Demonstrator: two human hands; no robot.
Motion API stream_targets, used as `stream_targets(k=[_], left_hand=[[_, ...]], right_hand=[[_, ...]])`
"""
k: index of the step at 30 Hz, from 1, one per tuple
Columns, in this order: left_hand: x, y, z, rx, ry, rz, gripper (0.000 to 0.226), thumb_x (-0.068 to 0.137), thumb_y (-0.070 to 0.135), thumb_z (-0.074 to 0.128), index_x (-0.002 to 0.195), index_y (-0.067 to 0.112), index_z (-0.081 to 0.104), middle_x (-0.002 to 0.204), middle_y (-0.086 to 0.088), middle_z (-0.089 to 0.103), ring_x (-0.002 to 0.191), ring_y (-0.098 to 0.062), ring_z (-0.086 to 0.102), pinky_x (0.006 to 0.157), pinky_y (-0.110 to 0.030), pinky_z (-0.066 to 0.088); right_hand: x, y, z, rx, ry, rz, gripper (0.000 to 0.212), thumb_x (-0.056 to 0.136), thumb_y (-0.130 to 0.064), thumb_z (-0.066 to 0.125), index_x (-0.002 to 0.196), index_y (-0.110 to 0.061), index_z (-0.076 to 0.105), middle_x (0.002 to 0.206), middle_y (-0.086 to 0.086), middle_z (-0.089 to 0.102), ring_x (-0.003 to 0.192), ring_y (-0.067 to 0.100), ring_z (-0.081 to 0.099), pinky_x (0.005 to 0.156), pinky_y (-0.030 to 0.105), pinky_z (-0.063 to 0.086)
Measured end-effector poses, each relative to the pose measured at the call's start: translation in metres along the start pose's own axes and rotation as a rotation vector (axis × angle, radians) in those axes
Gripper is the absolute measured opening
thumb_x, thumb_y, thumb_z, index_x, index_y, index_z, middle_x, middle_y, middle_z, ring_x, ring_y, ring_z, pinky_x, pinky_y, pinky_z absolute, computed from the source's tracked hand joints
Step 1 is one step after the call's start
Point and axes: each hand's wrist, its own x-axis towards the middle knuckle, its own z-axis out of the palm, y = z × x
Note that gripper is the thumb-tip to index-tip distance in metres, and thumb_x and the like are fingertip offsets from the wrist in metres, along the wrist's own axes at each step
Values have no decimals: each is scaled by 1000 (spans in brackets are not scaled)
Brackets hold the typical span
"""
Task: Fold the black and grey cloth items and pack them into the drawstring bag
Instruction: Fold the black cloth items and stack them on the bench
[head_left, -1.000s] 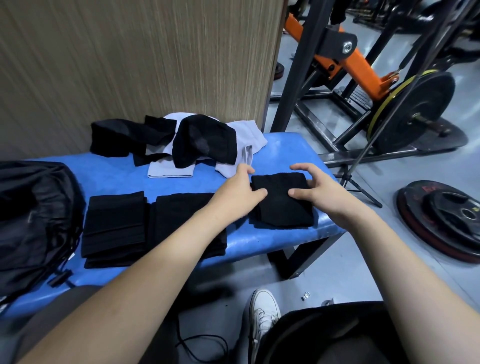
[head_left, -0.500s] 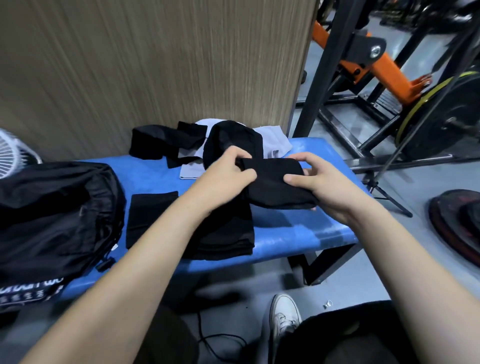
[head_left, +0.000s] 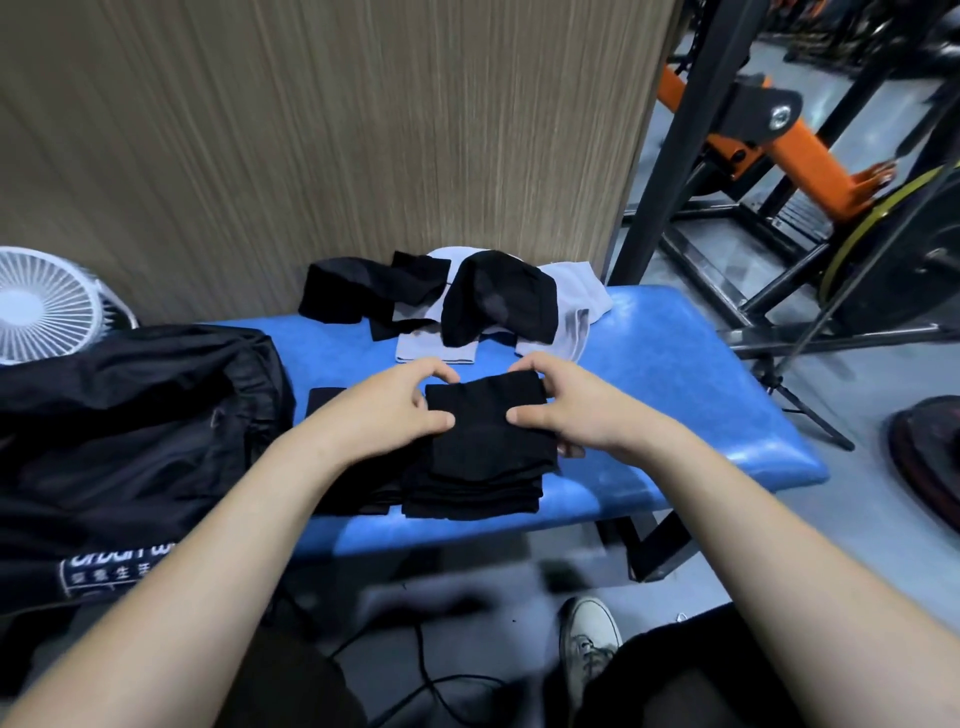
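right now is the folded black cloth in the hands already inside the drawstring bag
No, both hands hold the folded black cloth over a folded stack on the blue bench.

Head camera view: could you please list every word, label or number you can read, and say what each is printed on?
"urban w...": white Latin lettering, partly cut off and blurred, on the label of the black fabric drawstring bag.
Below it on the same label: a row of small white characters, too blurred to read.
No other text is legible.

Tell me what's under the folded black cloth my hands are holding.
Under the folded black cloth, held by the left hand and right hand, sits a stack of folded black cloths on the blue bench. The stack's top is covered, so its count is unclear.
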Motion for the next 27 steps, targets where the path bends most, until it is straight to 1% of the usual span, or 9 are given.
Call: stream_targets(k=[3,7,9,13,16,18,20,24,27], left_hand=[[-3,5,-3,37,25,8,31,92,34,64,119,43,52,68,9,55,54,-6,45,59,-26,36],[-8,6,-8,144,19,0,33,95,34,60,125,41,50,75,10,55,62,-6,48,58,-26,36],[-9,6,-7,245,18,-19,35,95,37,59,128,40,49,84,11,54,74,-8,51,63,-28,39],[-10,4,-1,333,172,40,48,96,42,55,141,38,41,120,11,38,116,-11,38,90,-31,42],[-14,8,1,383,206,235,63,98,48,49,155,34,25,157,12,17,147,-11,11,118,-33,22],[-17,11,10,475,156,312,72,99,55,42,159,29,13,167,10,-1,153,-10,-9,124,-31,2],[-17,9,23,581,86,309,78,99,60,34,160,23,3,167,7,-12,152,-9,-19,124,-29,-8],[-15,-9,35,636,-12,245,89,89,75,8,160,22,-7,167,7,-14,150,-6,-21,124,-33,-9],[-14,-17,38,662,-9,255,105,71,80,-11,159,23,-5,167,7,-10,152,-7,-17,124,-33,-8]], right_hand=[[2,-2,1,-32,21,8,27,92,-13,65,114,-20,52,88,16,52,58,25,38,41,26,29],[2,-3,4,-71,2,-3,29,92,-15,67,115,-20,50,86,13,54,54,23,41,41,25,32],[2,-4,5,-276,-9,-31,34,92,-23,69,120,-19,51,97,3,60,75,22,55,57,25,42],[1,-5,2,-622,68,-85,51,91,-43,67,133,-22,48,122,-1,48,109,18,52,90,33,44],[-6,-5,-1,-721,187,-295,56,91,-51,61,139,-25,48,132,-5,40,124,17,41,106,38,34],[-9,-4,2,-733,133,-361,65,88,-57,53,145,-27,43,148,-6,35,138,16,31,114,38,24],[-10,1,7,-780,35,-358,76,87,-60,48,153,-27,32,161,-5,22,149,14,15,121,38,13],[-7,15,13,-842,-148,-246,94,91,-62,56,160,-24,4,168,-7,-5,153,7,-10,124,33,-4],[-1,24,19,-851,-209,-230,108,85,-68,58,160,-23,-5,167,-8,-13,151,5,-17,125,35,-5]])
